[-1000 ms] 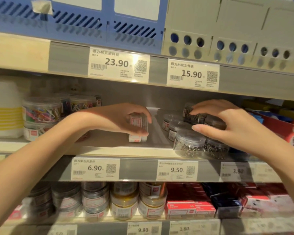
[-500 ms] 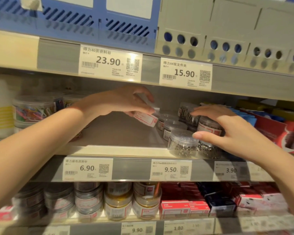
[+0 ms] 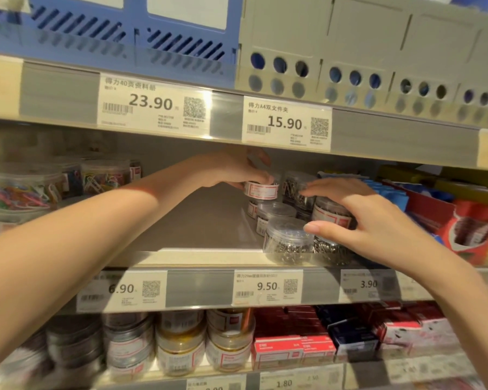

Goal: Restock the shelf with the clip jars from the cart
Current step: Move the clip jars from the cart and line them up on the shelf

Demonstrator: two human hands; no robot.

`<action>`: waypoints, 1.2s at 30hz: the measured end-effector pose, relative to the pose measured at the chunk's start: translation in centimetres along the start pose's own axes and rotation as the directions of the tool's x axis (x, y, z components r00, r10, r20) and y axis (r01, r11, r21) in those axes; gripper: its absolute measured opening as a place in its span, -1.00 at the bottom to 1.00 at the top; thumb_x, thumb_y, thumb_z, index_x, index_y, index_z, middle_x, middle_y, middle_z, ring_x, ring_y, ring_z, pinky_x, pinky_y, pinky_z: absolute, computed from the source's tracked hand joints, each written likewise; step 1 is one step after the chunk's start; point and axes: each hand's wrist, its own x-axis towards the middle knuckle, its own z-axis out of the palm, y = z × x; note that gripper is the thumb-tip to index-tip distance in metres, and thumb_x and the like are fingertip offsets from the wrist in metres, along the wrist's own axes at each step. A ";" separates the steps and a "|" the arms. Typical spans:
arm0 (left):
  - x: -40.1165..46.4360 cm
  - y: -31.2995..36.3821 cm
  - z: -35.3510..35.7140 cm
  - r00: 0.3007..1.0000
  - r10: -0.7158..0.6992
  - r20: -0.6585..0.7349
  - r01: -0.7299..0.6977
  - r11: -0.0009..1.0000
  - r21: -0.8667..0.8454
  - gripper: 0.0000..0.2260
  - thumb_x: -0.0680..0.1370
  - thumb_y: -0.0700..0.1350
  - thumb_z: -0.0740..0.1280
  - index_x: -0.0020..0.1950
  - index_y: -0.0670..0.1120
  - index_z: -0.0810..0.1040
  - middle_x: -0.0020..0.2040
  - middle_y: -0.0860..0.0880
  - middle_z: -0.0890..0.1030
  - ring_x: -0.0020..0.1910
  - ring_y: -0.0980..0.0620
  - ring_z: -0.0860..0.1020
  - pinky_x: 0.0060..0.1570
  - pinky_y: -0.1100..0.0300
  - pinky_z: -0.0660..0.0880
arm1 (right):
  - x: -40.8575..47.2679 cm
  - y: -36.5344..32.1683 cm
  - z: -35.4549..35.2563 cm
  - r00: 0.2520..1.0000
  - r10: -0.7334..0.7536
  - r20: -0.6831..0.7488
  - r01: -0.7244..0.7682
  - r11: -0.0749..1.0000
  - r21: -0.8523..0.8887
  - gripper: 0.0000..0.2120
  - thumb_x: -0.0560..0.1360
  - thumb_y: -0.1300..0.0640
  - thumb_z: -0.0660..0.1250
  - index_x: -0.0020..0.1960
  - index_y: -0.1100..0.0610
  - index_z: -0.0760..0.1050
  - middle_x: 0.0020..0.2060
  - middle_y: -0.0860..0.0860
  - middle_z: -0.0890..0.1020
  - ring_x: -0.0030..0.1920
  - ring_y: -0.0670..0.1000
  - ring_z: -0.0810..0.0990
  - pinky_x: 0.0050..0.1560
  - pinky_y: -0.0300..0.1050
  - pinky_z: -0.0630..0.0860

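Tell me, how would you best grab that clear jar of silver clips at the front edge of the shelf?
Probably by its round side wall, coming from the open front-left: the front jar stands upright, another jar touches its right side, and the right hand hovers there.

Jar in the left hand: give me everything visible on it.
The jar is a small, round, clear plastic tub with a white label edged in red around its side. The left hand grips it from above, fingers curled over the top, so the lid is hidden. It is held upright, raised above the rear jars of the row at the back of the middle shelf. Contents can't be made out.
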 end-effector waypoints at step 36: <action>4.1 -4.0 1.9 0.999 0.021 0.049 -0.010 0.973 -0.229 -0.48 0.44 -0.30 0.44 0.36 -0.11 0.37 0.09 -0.03 0.57 0.03 0.12 0.56 -0.08 0.43 0.50 | 0.2 0.6 0.0 0.999 -0.048 -0.026 0.048 0.999 0.014 -0.39 0.35 -0.37 0.12 0.32 -0.13 0.39 0.28 -0.22 0.43 0.29 -0.19 0.35 0.25 -0.16 0.35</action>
